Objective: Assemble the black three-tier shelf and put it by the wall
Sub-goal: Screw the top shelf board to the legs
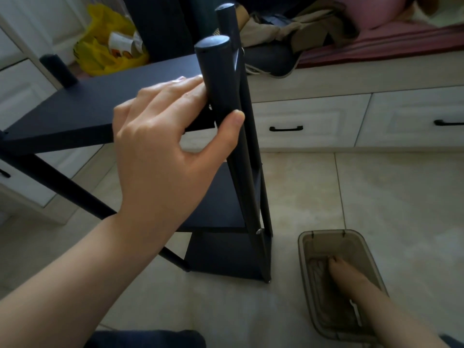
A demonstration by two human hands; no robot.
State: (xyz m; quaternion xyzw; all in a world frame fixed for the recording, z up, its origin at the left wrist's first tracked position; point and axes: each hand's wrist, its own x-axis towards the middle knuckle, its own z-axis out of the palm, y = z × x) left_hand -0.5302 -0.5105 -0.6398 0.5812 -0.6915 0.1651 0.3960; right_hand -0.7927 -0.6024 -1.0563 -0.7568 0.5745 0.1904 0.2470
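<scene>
Tiled floor, white drawers beyond hands. Steadying shelf, left hand clasped round corner post; right hand down in bin, likely fetching hardware, grip unreadable.

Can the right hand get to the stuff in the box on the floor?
Probably yes. The box is open on top and the right hand reaches down inside it; nothing blocks it. The left hand grips the post.

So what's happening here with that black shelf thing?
A person is putting together a black three-tier shelf that stands on the tiled floor. Their left hand grips one upright post at its top corner, while the right hand reaches down into a smoky plastic bin beside it, probably for a part. Whether it holds anything is unclear.
</scene>
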